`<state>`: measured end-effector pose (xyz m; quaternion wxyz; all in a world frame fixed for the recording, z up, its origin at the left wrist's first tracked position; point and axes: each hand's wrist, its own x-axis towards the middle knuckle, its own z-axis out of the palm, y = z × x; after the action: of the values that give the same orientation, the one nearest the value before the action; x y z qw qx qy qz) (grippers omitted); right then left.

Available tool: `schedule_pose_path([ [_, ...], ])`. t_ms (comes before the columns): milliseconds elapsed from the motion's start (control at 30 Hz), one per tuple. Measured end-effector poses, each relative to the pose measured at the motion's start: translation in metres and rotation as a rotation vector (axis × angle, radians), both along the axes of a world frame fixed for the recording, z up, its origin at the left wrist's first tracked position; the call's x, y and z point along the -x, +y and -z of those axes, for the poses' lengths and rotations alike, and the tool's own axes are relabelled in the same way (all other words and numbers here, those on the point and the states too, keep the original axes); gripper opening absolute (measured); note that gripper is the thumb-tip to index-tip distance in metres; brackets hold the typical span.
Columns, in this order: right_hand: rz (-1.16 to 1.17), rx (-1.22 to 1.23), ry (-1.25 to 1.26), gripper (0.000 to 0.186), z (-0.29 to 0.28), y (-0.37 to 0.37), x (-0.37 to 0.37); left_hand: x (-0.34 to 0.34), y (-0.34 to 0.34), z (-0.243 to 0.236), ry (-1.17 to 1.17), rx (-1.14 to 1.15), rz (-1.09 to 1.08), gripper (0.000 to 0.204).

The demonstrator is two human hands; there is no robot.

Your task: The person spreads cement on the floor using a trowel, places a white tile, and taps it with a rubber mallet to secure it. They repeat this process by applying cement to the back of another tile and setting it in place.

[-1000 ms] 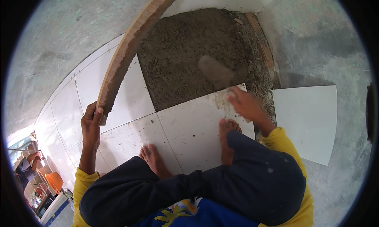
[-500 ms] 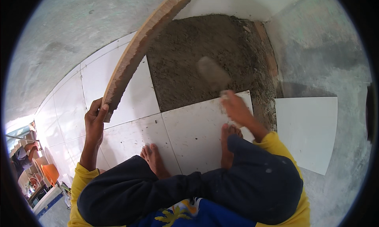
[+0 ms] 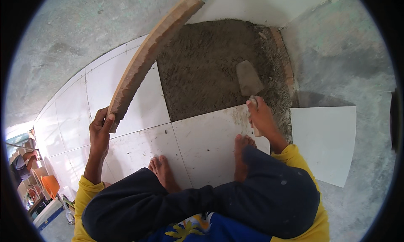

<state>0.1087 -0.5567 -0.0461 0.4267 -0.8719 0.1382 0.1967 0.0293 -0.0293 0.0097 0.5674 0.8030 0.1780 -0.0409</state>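
Observation:
My left hand (image 3: 101, 126) is closed round the near end of a long wooden board (image 3: 147, 57), thumb on top. Wet mortar clings along the board's edge, and its far end points up toward the wall. In my right hand (image 3: 263, 118) is the handle of a trowel (image 3: 249, 78), whose mortar-coated blade rests on or just over the grey mortar bed (image 3: 202, 69). The bed fills the corner beyond the laid white floor tiles (image 3: 219, 136). Its surface looks ridged and fairly level.
A loose white tile (image 3: 323, 145) leans by the right-hand wall (image 3: 349, 73). My bare feet (image 3: 164, 172) rest on the laid tiles. A wooden strip (image 3: 283, 54) edges the mortar at the right. At far left are an orange container (image 3: 50, 185) and part of another person (image 3: 22, 168).
My right hand and the trowel have moved to the right over the mortar, and the blade is no longer blurred. My left hand and the board have barely moved.

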Motion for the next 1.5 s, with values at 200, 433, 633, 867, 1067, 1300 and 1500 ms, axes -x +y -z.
schedule_pose_path([
  [200, 0.002, -0.003, 0.055, 0.055, 0.006, -0.015, 0.001, 0.0, -0.001, -0.001, 0.021, -0.013, -0.024, 0.044],
  [433, 0.14, -0.122, 0.059, 0.052, 0.01, -0.064, 0.002, -0.001, -0.007, -0.007, 0.021, 0.007, -0.011, 0.048],
  [633, -0.193, 0.06, 0.125, 0.056, -0.008, -0.056, 0.015, -0.004, -0.018, -0.01, 0.013, -0.037, -0.029, 0.05],
  [867, -0.069, 0.014, 0.069, 0.061, 0.007, -0.114, 0.0, -0.003, -0.023, -0.008, 0.011, 0.009, -0.019, 0.05],
  [1067, -0.115, -0.069, 0.098, 0.056, 0.003, -0.087, 0.001, -0.003, -0.025, -0.009, 0.001, 0.048, -0.013, 0.047],
  [1300, 0.043, -0.075, 0.073, 0.056, 0.006, -0.096, -0.021, -0.002, -0.025, -0.011, 0.017, 0.058, 0.005, 0.047],
  [1500, -0.025, -0.072, 0.024, 0.052, 0.015, -0.083, -0.037, -0.003, -0.026, -0.014, 0.048, 0.017, -0.001, 0.048],
])
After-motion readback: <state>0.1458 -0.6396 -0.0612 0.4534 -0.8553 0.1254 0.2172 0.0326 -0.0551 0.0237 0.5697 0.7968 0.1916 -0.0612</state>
